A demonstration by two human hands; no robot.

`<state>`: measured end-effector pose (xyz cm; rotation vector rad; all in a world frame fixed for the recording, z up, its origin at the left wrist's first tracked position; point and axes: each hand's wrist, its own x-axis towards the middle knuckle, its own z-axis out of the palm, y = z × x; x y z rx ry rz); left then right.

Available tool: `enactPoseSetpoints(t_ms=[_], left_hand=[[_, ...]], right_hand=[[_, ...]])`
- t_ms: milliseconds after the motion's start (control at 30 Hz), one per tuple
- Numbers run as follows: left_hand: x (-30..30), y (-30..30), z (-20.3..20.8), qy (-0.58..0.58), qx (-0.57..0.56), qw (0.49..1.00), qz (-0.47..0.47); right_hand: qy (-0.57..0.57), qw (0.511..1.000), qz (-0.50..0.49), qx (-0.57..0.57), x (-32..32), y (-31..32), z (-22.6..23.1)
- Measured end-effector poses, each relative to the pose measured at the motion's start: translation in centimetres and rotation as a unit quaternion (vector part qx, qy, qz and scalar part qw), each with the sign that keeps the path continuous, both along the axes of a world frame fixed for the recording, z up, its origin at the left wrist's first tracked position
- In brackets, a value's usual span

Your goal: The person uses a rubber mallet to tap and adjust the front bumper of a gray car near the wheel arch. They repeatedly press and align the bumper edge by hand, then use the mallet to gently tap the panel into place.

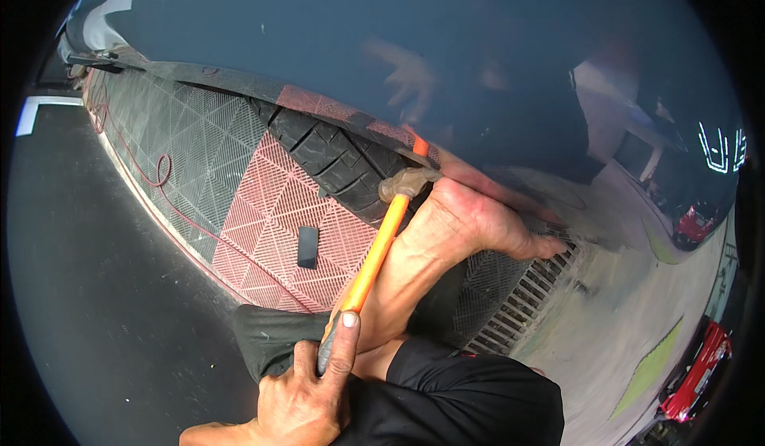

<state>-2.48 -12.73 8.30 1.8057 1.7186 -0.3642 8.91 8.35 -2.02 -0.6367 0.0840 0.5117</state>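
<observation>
My left hand (303,398) is closed around the dark grip of a hammer (373,269), thumb laid along its orange handle. The hammer's worn tan head (409,183) is at the lower edge of a dark blue-grey car body panel (478,71), just beside my right wrist. Reaching up from a black sleeve, my right hand (486,221) bends sharply at the wrist and lies against the panel's lower edge. Its fingers point right and are mostly hidden, so I cannot tell whether they grip something. Behind the hammer head is a black tire (335,159).
A dark phone (307,247) lies on red floor grating (263,207), left of my right forearm. A red hose (191,223) curves along the floor at left. A metal drain grate (526,296) runs at right. Farther right is a red car (697,372).
</observation>
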Motion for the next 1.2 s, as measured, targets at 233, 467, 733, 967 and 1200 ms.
enactPoseSetpoints(t_ms=[233,467,733,967,1200], left_hand=[[0.8,0.8,0.9,0.005,-0.017,1.000,0.022],[0.7,0.3,1.0,0.005,-0.013,1.000,0.019],[0.6,1.5,3.1,0.010,-0.026,0.999,0.045],[1.8,2.2,4.0,0.065,0.005,0.998,0.021],[2.4,1.5,2.9,0.080,0.013,0.997,0.018]], right_hand=[[0.011,1.000,-0.013,0.007,0.0,-0.3,-0.2],[0.036,0.999,-0.035,0.012,0.1,0.1,0.3],[-0.020,0.994,0.022,0.105,1.4,1.1,-3.4],[-0.021,0.999,0.001,0.038,1.3,1.1,-1.6],[-0.022,0.999,-0.009,0.027,1.5,0.8,-1.0]])
